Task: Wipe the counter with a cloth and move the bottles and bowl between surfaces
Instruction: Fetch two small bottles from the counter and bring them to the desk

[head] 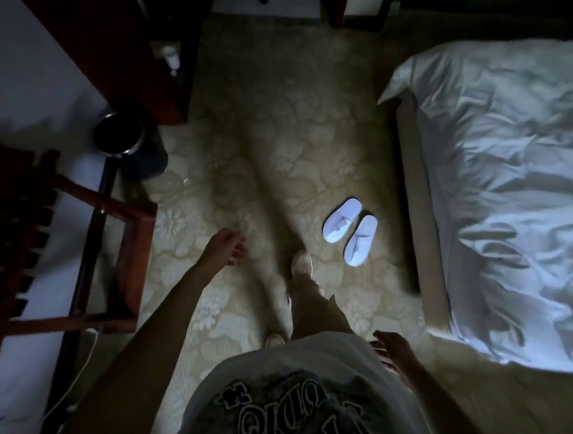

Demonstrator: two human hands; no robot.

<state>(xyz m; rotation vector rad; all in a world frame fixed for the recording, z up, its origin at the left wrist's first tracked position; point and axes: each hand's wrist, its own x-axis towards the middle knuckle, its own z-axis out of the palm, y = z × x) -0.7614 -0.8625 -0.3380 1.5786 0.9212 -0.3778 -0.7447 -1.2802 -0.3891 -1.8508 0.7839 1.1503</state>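
Fingers of both hands are loose and empty: the left hand (225, 250) hangs out front with its fingers slightly curled and apart, gripping nothing, and the right hand (391, 351) rides low beside the shirt (299, 404), fingers spread. I judge this a walking moment, arms swinging free between surfaces, one leg stepping out over the carpet (266, 141). No cloth, counter or bowl is in view. What may be one bottle (171, 59) sits on a shelf of the dark cabinet (98, 27) at far left, though it is too dim to be sure. Two white slippers (351, 230) lie paired near the bed (518, 185), toes pointing away from it. One bin (124, 137) stands by the cabinet, one wooden rack (38, 250) nearer.
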